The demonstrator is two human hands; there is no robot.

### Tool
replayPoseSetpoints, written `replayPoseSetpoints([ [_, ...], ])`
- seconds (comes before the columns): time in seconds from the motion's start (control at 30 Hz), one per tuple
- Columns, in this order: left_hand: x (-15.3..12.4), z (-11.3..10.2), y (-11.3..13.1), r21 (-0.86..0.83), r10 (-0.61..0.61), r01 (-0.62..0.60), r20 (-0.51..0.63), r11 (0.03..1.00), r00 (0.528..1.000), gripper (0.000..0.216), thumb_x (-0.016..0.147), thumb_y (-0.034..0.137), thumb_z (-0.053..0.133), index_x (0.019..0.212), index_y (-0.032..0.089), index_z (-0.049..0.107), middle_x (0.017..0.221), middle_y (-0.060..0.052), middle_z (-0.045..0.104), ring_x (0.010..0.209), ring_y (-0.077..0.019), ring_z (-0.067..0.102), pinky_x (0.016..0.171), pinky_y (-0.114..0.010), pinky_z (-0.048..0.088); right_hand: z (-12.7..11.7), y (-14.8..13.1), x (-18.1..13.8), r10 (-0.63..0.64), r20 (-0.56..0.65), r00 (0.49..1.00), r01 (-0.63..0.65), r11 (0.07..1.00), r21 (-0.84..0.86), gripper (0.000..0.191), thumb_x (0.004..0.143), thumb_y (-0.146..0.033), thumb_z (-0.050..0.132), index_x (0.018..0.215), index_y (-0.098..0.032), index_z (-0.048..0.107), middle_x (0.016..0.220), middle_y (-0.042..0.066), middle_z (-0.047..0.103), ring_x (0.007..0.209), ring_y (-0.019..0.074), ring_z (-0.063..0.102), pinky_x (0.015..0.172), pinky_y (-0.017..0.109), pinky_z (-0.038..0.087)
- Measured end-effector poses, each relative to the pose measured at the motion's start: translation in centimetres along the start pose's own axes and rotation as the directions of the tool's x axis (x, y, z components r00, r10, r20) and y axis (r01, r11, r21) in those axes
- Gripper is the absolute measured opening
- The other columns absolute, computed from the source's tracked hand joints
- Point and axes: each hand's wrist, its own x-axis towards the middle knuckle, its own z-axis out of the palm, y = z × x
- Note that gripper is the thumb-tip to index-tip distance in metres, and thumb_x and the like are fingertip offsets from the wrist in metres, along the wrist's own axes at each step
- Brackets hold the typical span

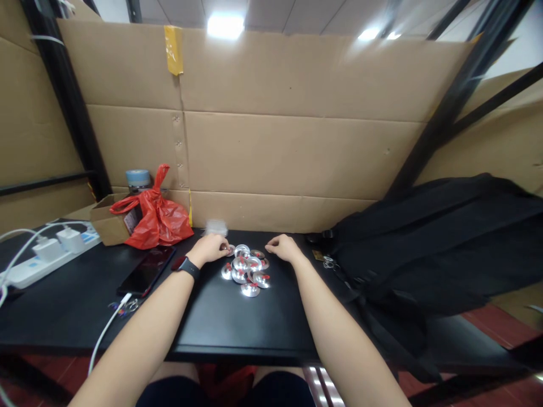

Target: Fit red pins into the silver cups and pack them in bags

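Note:
A loose pile of small silver domed discs with red loops, looking like finger cymbals [250, 290], lies on the black table [237, 330]. At the pile's upper left, my left hand [208, 249] has its thumb and fingers closed on the edge of one silver finger cymbal [231, 250]. My right hand [285, 249] rests just right of the pile, apart from it. Its fingers are curled together at the tips, and whatever may be between them is too small to make out. A dark watch sits on my left wrist.
To the left are a red plastic bag [163, 217], a cardboard box [111, 220], a phone [146, 271] on a white cable and a power strip [31, 270]. A small clear item [216, 227] lies behind my left hand. A black backpack [441, 243] fills the right side. Cardboard [275, 152] walls the back.

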Motion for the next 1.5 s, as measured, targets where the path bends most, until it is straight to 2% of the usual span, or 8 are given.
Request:
replayPoseSetpoints([
  [0.23,0.3,0.9,0.5,-0.025,-0.110,0.109,-0.069,0.994,0.992,0.013,0.084,0.020,0.061,0.074,0.018,0.070,0.080,-0.006,0.072,0.074,-0.0182,0.064,0.066,-0.025,0.043,0.7,-3.6,-0.6,-0.238,-0.119,0.964,0.252,0.961,0.117,0.019,0.080,-0.026,0.066,0.096,-0.021,0.075,0.103,0.008,0.073,0.092,0.0205,0.068,0.087,0.034,0.052],
  [0.43,0.6,0.3,1.0,-0.401,0.026,-0.070,-0.114,0.913,0.993,0.017,0.087,0.028,0.056,0.085,0.015,0.066,0.079,-0.003,0.068,0.071,-0.0154,0.059,0.069,-0.025,0.044,1.7,-7.8,-2.3,-0.323,-0.094,0.942,0.331,0.838,0.435,0.060,0.068,-0.035,0.081,0.124,-0.023,0.062,0.124,0.009,0.067,0.111,0.0242,0.065,0.088,0.037,0.054],
  [0.6,1.1,0.2,2.8,-0.483,0.072,-0.131,-0.139,0.866,0.988,0.018,0.087,0.027,0.055,0.088,0.014,0.067,0.087,-0.004,0.070,0.078,-0.0158,0.061,0.073,-0.025,0.046,1.7,-9.5,-2.9,-0.374,-0.061,0.925,0.328,0.712,0.621,0.046,0.070,-0.037,0.080,0.110,-0.018,0.066,0.107,0.008,0.073,0.093,0.0200,0.071,0.082,0.032,0.057],
  [0.8,0.2,-1.9,0.1,-0.168,-0.004,-0.020,-0.141,0.986,0.990,0.017,0.086,0.031,0.059,0.084,0.016,0.068,0.083,-0.006,0.071,0.075,-0.0171,0.063,0.071,-0.025,0.046,0.7,-6.5,-1.7,-0.185,-0.134,0.974,0.223,0.896,0.384,0.039,0.073,-0.032,0.076,0.108,-0.021,0.063,0.097,0.005,0.074,0.082,0.0164,0.070,0.079,0.030,0.055],
  [0.9,-0.7,-2.8,-2.9,-0.055,-0.063,0.062,-0.014,0.997,0.998,0.015,0.083,0.027,0.058,0.078,0.017,0.069,0.078,-0.005,0.071,0.070,-0.0167,0.064,0.068,-0.023,0.045,-0.2,-3.8,-0.9,-0.093,-0.127,0.988,0.108,0.986,0.123,0.024,0.073,-0.026,0.075,0.093,-0.020,0.066,0.093,0.006,0.074,0.086,0.0192,0.069,0.081,0.030,0.052],
  [1.03,-1.2,-2.8,-5.1,-0.042,-0.096,0.100,0.084,0.994,0.992,0.016,0.080,0.029,0.058,0.078,0.018,0.071,0.080,-0.004,0.073,0.071,-0.0159,0.066,0.067,-0.021,0.045,-0.9,-1.6,-0.6,-0.013,-0.080,0.997,0.009,0.998,-0.056,0.014,0.071,-0.023,0.076,0.083,-0.018,0.070,0.087,0.009,0.075,0.085,0.0215,0.069,0.076,0.028,0.049],
  [1.3,-1.1,-2.4,-4.8,-0.139,-0.112,0.131,0.135,0.982,0.984,0.022,0.077,0.037,0.059,0.080,0.019,0.072,0.083,-0.004,0.075,0.074,-0.0163,0.068,0.068,-0.020,0.047,-1.3,-2.2,-1.1,-0.129,0.048,0.991,0.129,0.992,-0.003,0.019,0.070,-0.020,0.077,0.087,-0.025,0.076,0.097,0.003,0.076,0.093,0.0215,0.069,0.088,0.032,0.050],
  [1.5,-0.9,-2.3,-3.9,-0.127,-0.075,0.083,0.064,0.988,0.995,0.024,0.080,0.038,0.056,0.081,0.019,0.070,0.082,-0.004,0.074,0.074,-0.0168,0.067,0.068,-0.021,0.047,-1.3,-3.3,-1.5,-0.313,0.244,0.918,0.288,0.949,0.132,0.041,0.058,-0.006,0.074,0.092,-0.029,0.079,0.107,0.000,0.076,0.098,0.0235,0.069,0.091,0.032,0.050],
])
